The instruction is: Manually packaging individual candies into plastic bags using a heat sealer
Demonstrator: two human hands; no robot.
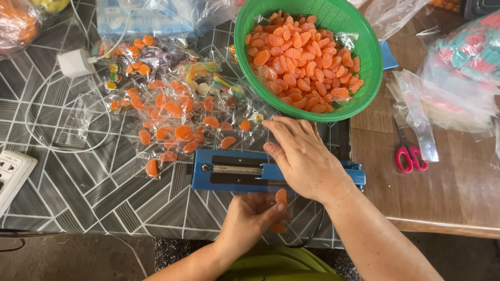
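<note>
Sealing looks underway: right hand (304, 158) lies flat, open, on the blue heat sealer (234, 170); left hand (250, 218) pinches a clear candy bag (281, 200), needing steady alignment.

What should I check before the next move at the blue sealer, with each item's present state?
1. Right hand rests on the blue heat sealer arm: ok.
2. Left hand pinches the clear candy bag: ok.
3. Bag mouth lies flat under the bar: cannot tell.
4. Orange candies inside sit clear of the bar: ok.
5. Green basket of candies beside the sealer: ok.
</note>
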